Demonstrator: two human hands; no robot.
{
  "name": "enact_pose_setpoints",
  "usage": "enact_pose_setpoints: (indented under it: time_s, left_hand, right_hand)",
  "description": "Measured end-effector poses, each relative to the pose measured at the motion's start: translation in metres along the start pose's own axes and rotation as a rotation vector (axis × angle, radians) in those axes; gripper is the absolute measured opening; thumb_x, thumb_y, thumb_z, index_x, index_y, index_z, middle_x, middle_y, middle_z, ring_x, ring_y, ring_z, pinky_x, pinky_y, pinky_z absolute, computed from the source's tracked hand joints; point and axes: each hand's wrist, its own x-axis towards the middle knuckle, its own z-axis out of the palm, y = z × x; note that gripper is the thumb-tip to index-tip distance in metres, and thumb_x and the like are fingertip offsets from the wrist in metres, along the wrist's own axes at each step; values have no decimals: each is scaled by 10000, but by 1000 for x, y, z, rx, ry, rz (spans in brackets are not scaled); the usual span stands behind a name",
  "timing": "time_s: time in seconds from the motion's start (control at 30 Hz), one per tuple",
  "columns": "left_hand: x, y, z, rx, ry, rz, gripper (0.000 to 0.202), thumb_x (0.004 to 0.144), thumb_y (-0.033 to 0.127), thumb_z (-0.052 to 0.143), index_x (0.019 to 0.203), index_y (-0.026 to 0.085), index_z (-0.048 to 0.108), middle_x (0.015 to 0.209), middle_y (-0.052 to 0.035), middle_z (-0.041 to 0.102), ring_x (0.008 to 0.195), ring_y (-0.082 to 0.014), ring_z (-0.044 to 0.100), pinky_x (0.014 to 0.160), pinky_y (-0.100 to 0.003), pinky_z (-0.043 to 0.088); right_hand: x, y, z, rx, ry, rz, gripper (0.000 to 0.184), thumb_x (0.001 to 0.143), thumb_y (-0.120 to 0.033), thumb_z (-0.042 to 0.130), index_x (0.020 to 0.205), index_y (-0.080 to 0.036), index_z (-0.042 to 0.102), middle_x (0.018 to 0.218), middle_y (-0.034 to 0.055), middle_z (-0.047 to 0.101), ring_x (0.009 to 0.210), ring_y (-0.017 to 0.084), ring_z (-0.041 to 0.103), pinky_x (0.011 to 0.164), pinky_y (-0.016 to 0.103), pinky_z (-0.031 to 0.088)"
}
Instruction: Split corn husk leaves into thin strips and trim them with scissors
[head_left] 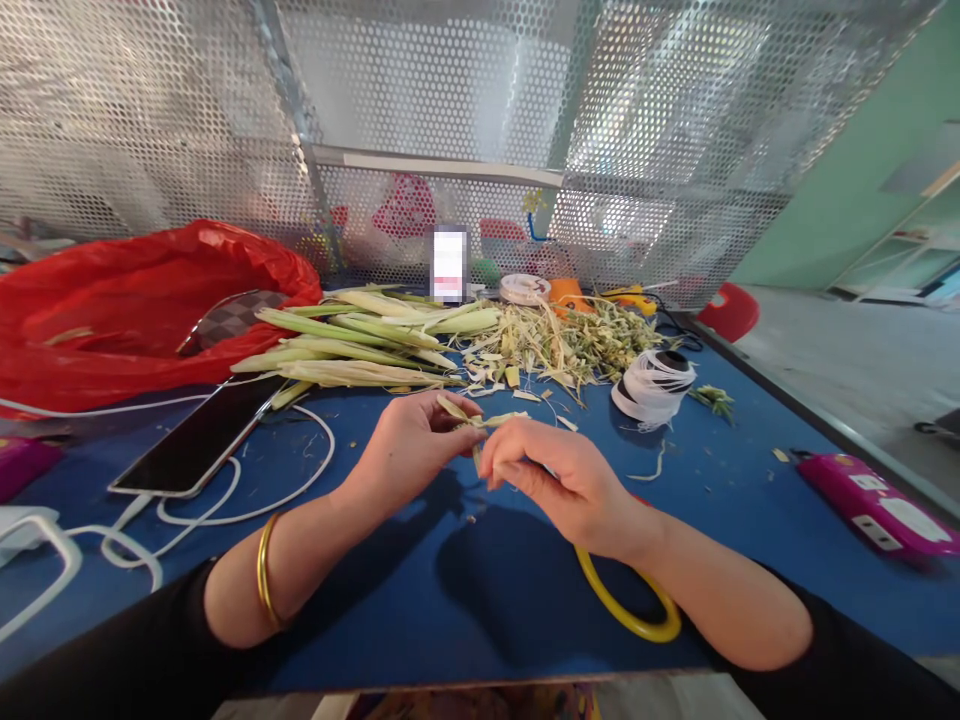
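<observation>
Over the blue table [420, 590], my left hand [409, 447] and my right hand [551, 480] meet and pinch a thin pale green leaf strip [487, 420] between their fingertips. Both hands are closed on it. A gold bangle [264, 585] sits on my left wrist. A yellow ring [630, 610] lies on the table under my right wrist. Beyond the hands lies a bundle of long green stalks [352, 345] and a heap of leaf trimmings [570, 345].
A red plastic bag [112, 310] fills the far left. A phone [199, 435] with white cables [247, 505] lies left of my hands. A spool of white tape [654, 385] stands at the right, a pink case [874, 505] farther right. Perforated metal screens [480, 110] close the back.
</observation>
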Motion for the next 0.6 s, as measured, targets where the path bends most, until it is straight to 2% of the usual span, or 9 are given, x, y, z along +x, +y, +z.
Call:
enact_pose_setpoints:
  time_s: [0.2, 0.3, 0.43, 0.5, 0.6]
  left_hand:
    - [-7, 3, 2, 408, -75, 128, 128, 698, 295, 642, 726, 171, 661, 637, 4, 670, 617, -157, 616, 550, -228, 433]
    - [-11, 7, 3, 511, -146, 171, 77, 707, 248, 622, 729, 184, 658, 649, 20, 674, 642, -153, 629, 576, -222, 433]
    - [-13, 9, 3, 456, -194, 234, 36, 709, 205, 630, 736, 191, 650, 698, 32, 697, 672, -134, 647, 645, -209, 456]
    - [-13, 9, 3, 404, -161, 261, 37, 716, 217, 645, 740, 190, 655, 706, 30, 701, 680, -130, 647, 668, -207, 463]
    - [-11, 7, 1, 335, -64, 272, 146, 728, 281, 663, 843, 200, 702, 796, 14, 723, 700, -140, 647, 667, -219, 473]
  right_hand:
    - [2, -3, -5, 267, 154, 148, 179, 912, -185, 498, 756, -191, 585, 894, 55, 643, 831, 165, 605, 782, 323, 472]
    - [3, 4, -6, 333, 219, 217, 170, 894, -192, 526, 754, -190, 622, 892, 43, 647, 810, 156, 597, 774, 312, 462]
    - [4, 15, -7, 514, 366, 381, 115, 842, -215, 593, 761, -186, 669, 868, 25, 663, 786, 144, 597, 788, 303, 453]
    - [5, 19, -7, 644, 420, 495, 97, 803, -233, 636, 727, -180, 665, 850, 19, 671, 758, 137, 605, 766, 293, 454]
    - [5, 23, -5, 774, 456, 613, 104, 728, -250, 701, 683, -172, 648, 803, 14, 680, 714, 127, 605, 731, 277, 451]
